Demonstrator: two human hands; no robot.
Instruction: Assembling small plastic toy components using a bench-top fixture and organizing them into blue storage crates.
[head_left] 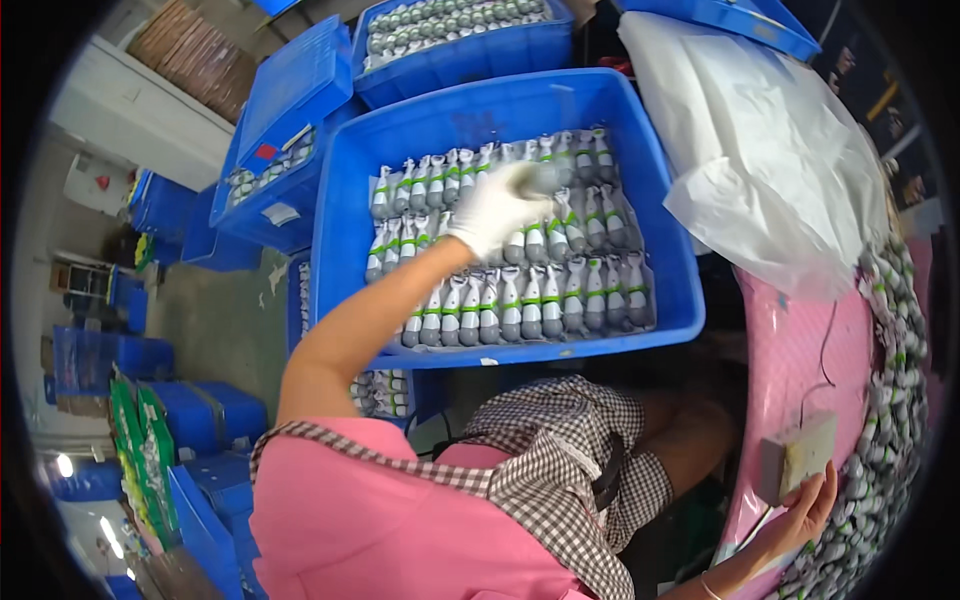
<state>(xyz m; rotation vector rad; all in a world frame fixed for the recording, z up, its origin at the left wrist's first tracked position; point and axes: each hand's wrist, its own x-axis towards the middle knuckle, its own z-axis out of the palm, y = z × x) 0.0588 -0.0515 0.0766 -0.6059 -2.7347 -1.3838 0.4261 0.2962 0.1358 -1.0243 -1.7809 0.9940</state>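
My left hand [493, 212], in a white glove, reaches over the large blue bin [500, 353]. Its fingers are closed on a grey rounded piece [546, 178], smeared by motion. Inside the bin stand rows of pin-shaped pieces [510, 305], grey at the bottom, white above, with a green band. Bare, my right hand [803, 510] is at the pink table [790, 350], fingers somewhat apart and touching the edge of a small grey-and-cream box [797, 458]. Nothing shows in that hand.
A heap of similar pieces [870, 490] covers the table's right side. White plastic sheeting [750, 140] lies beside the bin. More blue bins [465, 55] of pieces stand behind and to the left, one with a blue lid [300, 90]. A thin cable [828, 350] crosses the table.
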